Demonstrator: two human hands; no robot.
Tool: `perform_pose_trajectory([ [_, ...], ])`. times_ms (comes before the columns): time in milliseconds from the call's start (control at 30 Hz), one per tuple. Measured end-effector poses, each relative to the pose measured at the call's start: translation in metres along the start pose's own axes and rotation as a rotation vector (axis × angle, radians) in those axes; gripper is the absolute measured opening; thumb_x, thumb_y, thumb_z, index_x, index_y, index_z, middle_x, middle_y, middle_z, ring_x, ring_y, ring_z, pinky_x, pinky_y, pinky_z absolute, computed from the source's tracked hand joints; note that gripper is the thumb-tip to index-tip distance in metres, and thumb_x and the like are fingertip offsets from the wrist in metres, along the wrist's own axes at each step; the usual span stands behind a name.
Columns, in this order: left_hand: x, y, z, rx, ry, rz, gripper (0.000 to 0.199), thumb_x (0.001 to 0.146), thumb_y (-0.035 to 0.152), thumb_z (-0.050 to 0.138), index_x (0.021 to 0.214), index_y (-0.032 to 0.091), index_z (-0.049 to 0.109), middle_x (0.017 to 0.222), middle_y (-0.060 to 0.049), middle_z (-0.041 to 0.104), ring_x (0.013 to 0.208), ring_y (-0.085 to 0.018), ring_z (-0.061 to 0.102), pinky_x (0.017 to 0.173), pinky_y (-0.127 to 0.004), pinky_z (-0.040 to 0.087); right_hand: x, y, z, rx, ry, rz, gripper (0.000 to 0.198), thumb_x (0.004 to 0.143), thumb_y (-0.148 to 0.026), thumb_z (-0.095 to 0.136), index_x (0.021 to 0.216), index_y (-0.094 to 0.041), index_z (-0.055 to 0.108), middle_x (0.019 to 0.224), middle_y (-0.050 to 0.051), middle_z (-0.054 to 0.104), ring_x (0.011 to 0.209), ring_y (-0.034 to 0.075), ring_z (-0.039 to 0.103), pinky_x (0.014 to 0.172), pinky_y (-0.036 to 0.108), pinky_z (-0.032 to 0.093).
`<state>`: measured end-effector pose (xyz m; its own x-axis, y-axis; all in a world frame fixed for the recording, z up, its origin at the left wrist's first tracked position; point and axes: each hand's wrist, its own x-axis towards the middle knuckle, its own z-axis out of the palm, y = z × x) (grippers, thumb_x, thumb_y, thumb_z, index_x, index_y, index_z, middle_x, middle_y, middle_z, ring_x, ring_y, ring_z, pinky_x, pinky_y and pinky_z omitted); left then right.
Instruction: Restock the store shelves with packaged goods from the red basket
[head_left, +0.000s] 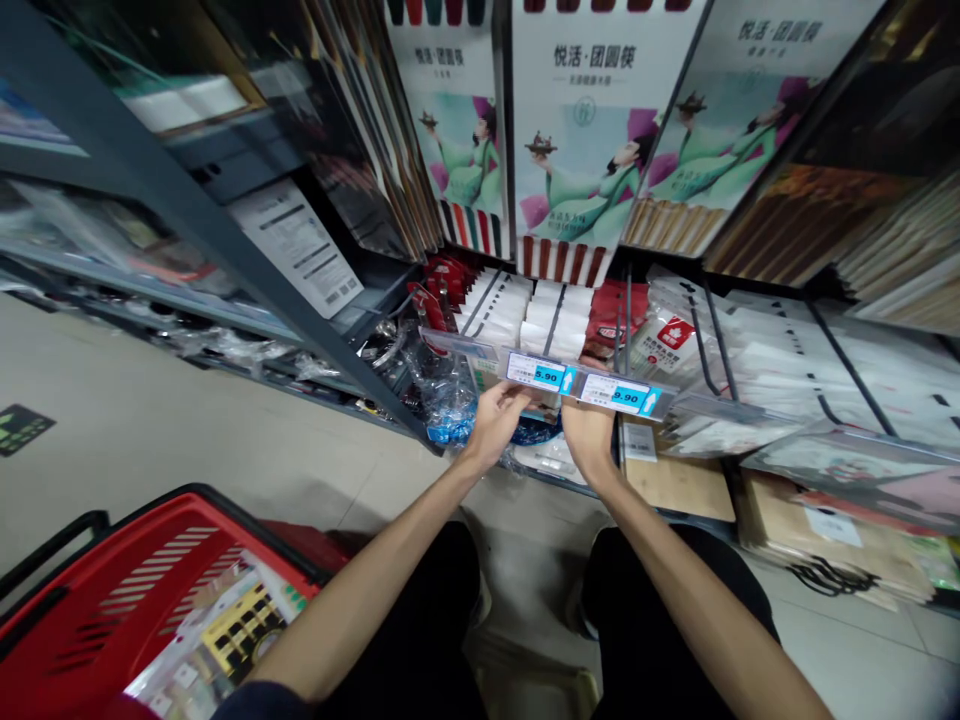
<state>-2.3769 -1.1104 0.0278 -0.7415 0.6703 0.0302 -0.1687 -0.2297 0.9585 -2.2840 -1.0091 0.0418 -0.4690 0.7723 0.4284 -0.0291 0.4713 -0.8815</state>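
My left hand (495,428) is raised to the lower edge of a shelf price tag marked 5.90 (534,372). Its fingers are bent inward at the front of a row of white-topped hanging packs (491,305); whatever they grip is mostly covered. Beside it, my right hand (589,437) reaches up behind the 9.90 price tag (616,394), which hides most of its fingers. More white-topped packs (556,318) hang on a hook above and between both hands. Red-topped packs (619,312) hang just to the right.
Chopstick packs (577,130) with printed cards hang above. A red shopping basket (142,540) holding packaged goods stands at lower left. Blue items in clear wrap (450,425) and wooden boards (679,480) lie on the bottom shelf. A grey shelf post (247,260) slants at left.
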Motion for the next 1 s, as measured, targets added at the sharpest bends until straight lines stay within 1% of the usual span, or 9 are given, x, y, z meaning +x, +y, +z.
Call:
perform_pose_trajectory([
  [100, -0.011, 0.027, 0.002, -0.356, -0.041, -0.045, 0.022, 0.073, 0.023, 0.076, 0.093, 0.016, 0.072, 0.094, -0.005, 0.073, 0.09, -0.019, 0.069, 0.085, -0.035, 0.059, -0.035, -0.007, 0.003, 0.151, 0.033, 0.132, 0.027, 0.095, -0.042, 0.063, 0.108, -0.019, 0.069, 0.104, 0.009, 0.072, 0.097, 0.025, 0.067, 0.094, 0.044, 0.053],
  [200, -0.022, 0.046, 0.003, -0.536, -0.051, -0.072, 0.021, 0.079, 0.03, 0.074, 0.095, 0.016, 0.071, 0.093, -0.005, 0.07, 0.089, -0.017, 0.068, 0.08, -0.031, 0.058, -0.06, -0.016, 0.007, 0.355, -0.021, 0.197, 0.029, 0.094, -0.044, 0.065, 0.109, -0.019, 0.066, 0.098, 0.005, 0.07, 0.087, 0.018, 0.066, 0.084, 0.035, 0.054],
  [267, -0.026, 0.049, 0.004, -0.524, 0.029, -0.053, 0.024, 0.082, 0.035, 0.076, 0.094, 0.016, 0.07, 0.091, -0.004, 0.07, 0.082, -0.014, 0.067, 0.073, -0.027, 0.056, -0.064, -0.025, 0.009, 0.445, -0.009, 0.21, 0.03, 0.094, -0.045, 0.065, 0.11, -0.02, 0.063, 0.09, 0.002, 0.068, 0.077, 0.015, 0.064, 0.076, 0.03, 0.054],
  [400, -0.027, 0.046, 0.005, -0.44, 0.126, -0.014, 0.029, 0.074, 0.032, 0.087, 0.087, 0.015, 0.067, 0.084, -0.002, 0.068, 0.074, -0.011, 0.063, 0.066, -0.023, 0.052, -0.055, -0.04, 0.013, 0.547, 0.11, 0.278, 0.029, 0.094, -0.048, 0.065, 0.096, -0.02, 0.06, 0.08, -0.001, 0.063, 0.064, 0.012, 0.059, 0.059, 0.026, 0.052],
  [500, -0.027, 0.046, 0.004, -0.433, 0.123, -0.022, 0.031, 0.071, 0.031, 0.09, 0.083, 0.014, 0.067, 0.082, -0.001, 0.068, 0.073, -0.01, 0.064, 0.064, -0.022, 0.051, -0.05, -0.047, 0.014, 0.568, 0.17, 0.318, 0.032, 0.092, -0.05, 0.067, 0.089, -0.02, 0.057, 0.076, -0.003, 0.061, 0.058, 0.01, 0.057, 0.053, 0.024, 0.05],
  [667, -0.025, 0.043, 0.001, -0.424, 0.089, -0.019, 0.032, 0.071, 0.033, 0.089, 0.085, 0.015, 0.066, 0.084, -0.001, 0.069, 0.07, -0.01, 0.063, 0.061, -0.022, 0.05, -0.048, -0.046, 0.015, 0.538, 0.193, 0.305, 0.035, 0.091, -0.053, 0.068, 0.088, -0.02, 0.056, 0.072, -0.003, 0.061, 0.056, 0.01, 0.056, 0.051, 0.024, 0.049],
  [833, -0.018, 0.042, -0.003, -0.294, 0.054, -0.024, 0.034, 0.077, 0.042, 0.083, 0.088, 0.015, 0.067, 0.084, -0.004, 0.073, 0.066, -0.011, 0.064, 0.059, -0.023, 0.05, -0.048, -0.033, 0.018, 0.517, 0.132, 0.28, 0.034, 0.09, -0.051, 0.069, 0.09, -0.02, 0.055, 0.07, -0.004, 0.059, 0.054, 0.01, 0.054, 0.05, 0.024, 0.047],
  [933, -0.017, 0.054, -0.032, -0.168, 0.139, 0.048, 0.035, 0.086, 0.047, 0.073, 0.094, 0.014, 0.067, 0.083, -0.006, 0.073, 0.066, -0.011, 0.065, 0.062, -0.024, 0.051, -0.054, -0.03, 0.025, 0.48, 0.067, 0.247, 0.033, 0.089, -0.051, 0.07, 0.092, -0.021, 0.056, 0.071, -0.004, 0.057, 0.053, 0.01, 0.052, 0.048, 0.024, 0.046],
  [1000, -0.029, 0.065, -0.077, -0.099, 0.264, 0.142, 0.035, 0.091, 0.049, 0.066, 0.097, 0.015, 0.067, 0.086, -0.006, 0.073, 0.069, -0.012, 0.066, 0.066, -0.025, 0.052, -0.06, -0.031, 0.031, 0.445, 0.009, 0.217, 0.032, 0.089, -0.051, 0.069, 0.092, -0.021, 0.057, 0.073, -0.003, 0.058, 0.054, 0.011, 0.054, 0.048, 0.025, 0.046],
])
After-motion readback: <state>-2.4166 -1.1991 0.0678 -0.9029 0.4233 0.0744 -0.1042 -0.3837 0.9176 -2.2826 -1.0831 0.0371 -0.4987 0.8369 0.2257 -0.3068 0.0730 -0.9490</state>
